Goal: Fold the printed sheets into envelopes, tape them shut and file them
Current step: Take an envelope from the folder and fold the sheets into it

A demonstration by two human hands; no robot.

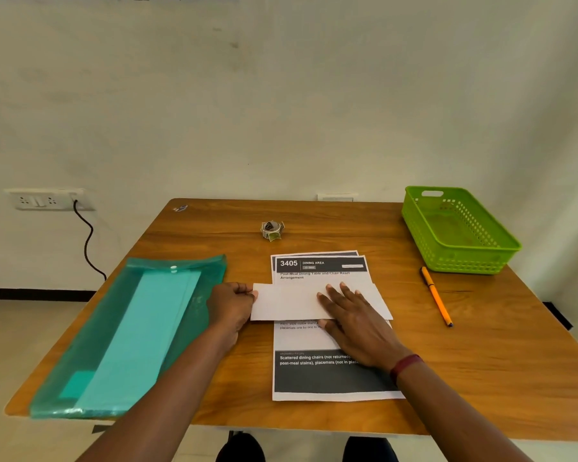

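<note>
As our left hand (pixel 231 305) pinches the crosswise sheet (pixel 287 303) by its end, our flat right hand (pixel 354 321) presses its middle.

The top printed sheet (pixel 321 268) reads "3405 DINING AREA" and, lower down, "Scattered dining chairs (not returned)".

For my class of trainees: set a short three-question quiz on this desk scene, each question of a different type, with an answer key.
1. True or false: the right hand lies flat on the folded sheet.
2. Which lies to the left of the printed sheets? A) orange pen B) teal folder C) green basket
3. Fill in: the left hand pinches the folded sheet's ____ edge.
Key: 1 true; 2 B; 3 left.
</note>
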